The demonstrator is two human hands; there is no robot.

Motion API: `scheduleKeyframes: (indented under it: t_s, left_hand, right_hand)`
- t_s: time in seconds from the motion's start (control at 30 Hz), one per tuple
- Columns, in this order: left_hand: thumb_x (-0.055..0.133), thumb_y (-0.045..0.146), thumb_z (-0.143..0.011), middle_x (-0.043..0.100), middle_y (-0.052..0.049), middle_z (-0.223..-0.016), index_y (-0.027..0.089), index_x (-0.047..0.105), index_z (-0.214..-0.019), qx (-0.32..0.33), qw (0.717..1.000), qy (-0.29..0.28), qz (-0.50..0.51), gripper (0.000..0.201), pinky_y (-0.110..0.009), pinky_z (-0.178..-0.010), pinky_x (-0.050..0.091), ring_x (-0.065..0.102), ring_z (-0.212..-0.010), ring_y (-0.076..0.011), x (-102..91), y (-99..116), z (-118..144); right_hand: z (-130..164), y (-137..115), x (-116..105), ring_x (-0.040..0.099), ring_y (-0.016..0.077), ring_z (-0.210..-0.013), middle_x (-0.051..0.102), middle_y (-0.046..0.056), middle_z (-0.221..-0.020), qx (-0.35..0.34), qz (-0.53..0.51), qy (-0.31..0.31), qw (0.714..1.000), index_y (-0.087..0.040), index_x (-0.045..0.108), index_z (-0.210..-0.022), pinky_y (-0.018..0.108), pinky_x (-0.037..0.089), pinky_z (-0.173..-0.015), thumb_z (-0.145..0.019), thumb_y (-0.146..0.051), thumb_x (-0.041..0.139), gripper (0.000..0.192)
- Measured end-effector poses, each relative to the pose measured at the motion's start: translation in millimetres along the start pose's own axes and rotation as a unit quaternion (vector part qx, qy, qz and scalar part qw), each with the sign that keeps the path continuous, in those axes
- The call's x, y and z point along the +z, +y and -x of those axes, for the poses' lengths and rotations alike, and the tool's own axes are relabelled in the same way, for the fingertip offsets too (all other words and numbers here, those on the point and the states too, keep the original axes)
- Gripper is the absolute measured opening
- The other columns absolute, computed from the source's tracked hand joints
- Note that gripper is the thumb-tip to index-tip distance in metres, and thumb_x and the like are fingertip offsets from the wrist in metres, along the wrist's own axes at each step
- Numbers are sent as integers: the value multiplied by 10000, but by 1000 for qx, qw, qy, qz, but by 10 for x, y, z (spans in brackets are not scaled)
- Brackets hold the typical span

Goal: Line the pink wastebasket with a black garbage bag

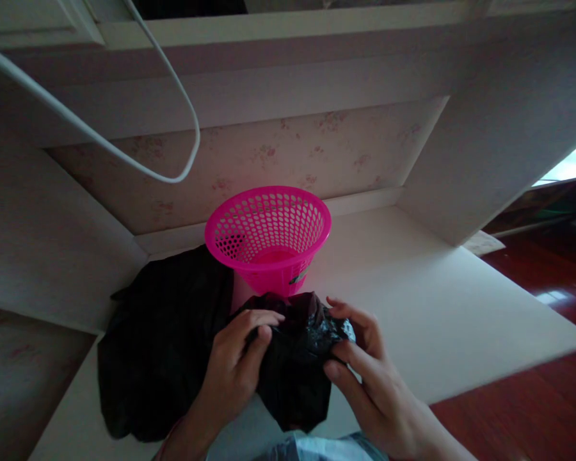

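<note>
Between my hands, in front of my body, is a crumpled black plastic bag (295, 378) with a shiny, gathered upper edge. My left hand (242, 355) grips its left side, fingers curled over the rim and thumb alongside. On the right side my right hand (365, 365) pinches the bag's edge between thumb and fingers. Just beyond the bag stands a pink plastic basket (269, 282) with a perforated wall and a wide round mouth, upright with nothing seen inside. A larger black bag or cloth (163, 346) lies left of the basket, next to my left hand.
The basket stands on a white board (403, 282) inside a recess with a floral-papered back wall (269, 153). A white cable (125, 166) hangs in a loop at upper left. A side panel (499, 121) rises at right, and reddish wood floor (523, 410) lies beyond.
</note>
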State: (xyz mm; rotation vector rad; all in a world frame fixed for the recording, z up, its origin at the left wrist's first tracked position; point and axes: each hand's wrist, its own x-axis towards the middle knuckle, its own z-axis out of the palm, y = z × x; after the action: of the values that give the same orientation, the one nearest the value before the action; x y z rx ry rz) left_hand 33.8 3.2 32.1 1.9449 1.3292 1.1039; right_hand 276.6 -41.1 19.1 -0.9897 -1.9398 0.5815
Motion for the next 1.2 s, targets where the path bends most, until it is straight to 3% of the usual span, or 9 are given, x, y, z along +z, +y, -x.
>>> scheduleKeyframes:
  t_s: [0.17, 0.27, 0.37, 0.5, 0.63, 0.73, 0.83, 1.07, 1.2]
  left_hand:
    - [502, 442, -935, 707, -36, -681, 213, 658, -835, -122, 956, 221, -151, 295, -285, -629, 496, 683, -653, -214, -229, -590, -112]
    - [533, 385, -862, 640, -15, -584, 232, 613, -789, -149, 941, 251, -172, 187, -287, -579, 452, 643, -577, -216, -285, -898, -74]
    - [534, 387, -868, 617, 2, -545, 241, 609, -781, -165, 940, 249, -167, 186, -280, -530, 423, 616, -522, -207, -252, -987, 1]
    - [532, 435, -935, 596, 16, -508, 229, 615, -779, -171, 944, 247, -135, 272, -268, -493, 426, 603, -475, -193, -271, -773, 37]
    - [533, 458, -1003, 736, -34, -855, 221, 652, -907, -90, 968, 226, -64, 282, -246, -691, 536, 718, -793, -186, -301, -309, 51]
    - [527, 384, -1054, 731, -27, -1135, 259, 635, -1004, 26, 989, 133, 67, 172, -253, -926, 532, 700, -1078, -170, -159, 31, 126]
    - [479, 393, -1082, 709, -30, -1285, 287, 612, -1075, 54, 986, 31, 157, 171, -295, -1039, 504, 661, -1225, -178, 79, 222, 236]
    - [541, 515, -1034, 731, -60, -1056, 232, 635, -1130, -59, 985, 23, 158, 313, -285, -867, 561, 700, -976, -189, 338, 175, 241]
    - [564, 413, -1038, 694, -7, -890, 237, 619, -967, -27, 990, 13, 136, 198, -231, -777, 548, 676, -833, -150, 338, 80, 260]
  right_hand:
    - [297, 225, -177, 459, 269, -1446, 388, 106, -1504, 109, -12, -35, 993, -230, 630, -958, 353, 557, -1106, -1062, -229, 483, 181]
    - [519, 425, -257, 546, 278, -1362, 453, 111, -1480, 164, 12, -28, 986, -220, 651, -925, 370, 603, -1033, -1062, -282, 499, 214]
    - [614, 531, -327, 601, 263, -1302, 503, 109, -1440, 184, 27, -1, 982, -226, 681, -930, 312, 620, -959, -1053, -323, 529, 219]
    - [514, 491, -404, 689, 207, -1081, 638, 86, -1211, 180, -9, 60, 982, -243, 718, -947, 223, 608, -824, -1028, -338, 594, 176]
    - [239, 274, -343, 684, 155, -784, 682, 30, -911, 176, -153, 74, 970, -266, 692, -1120, 229, 591, -715, -1055, -372, 560, 181]
    - [-71, 22, -224, 691, 160, -808, 697, 34, -886, 133, -249, 17, 959, -239, 690, -1091, 254, 596, -739, -1069, -388, 542, 211]
    - [-390, -216, -142, 681, 160, -879, 696, 55, -966, 73, -256, -42, 963, -210, 697, -1029, 259, 594, -777, -1067, -375, 549, 225]
    - [-604, -254, -108, 657, 209, -1123, 675, 116, -1205, -47, -250, -96, 962, -234, 677, -1261, 351, 561, -1000, -1022, -247, 616, 247]
    - [-329, 80, 55, 660, 178, -1123, 645, 65, -1236, -2, -376, -19, 926, -351, 673, -1298, 269, 574, -934, -940, -272, 751, 375]
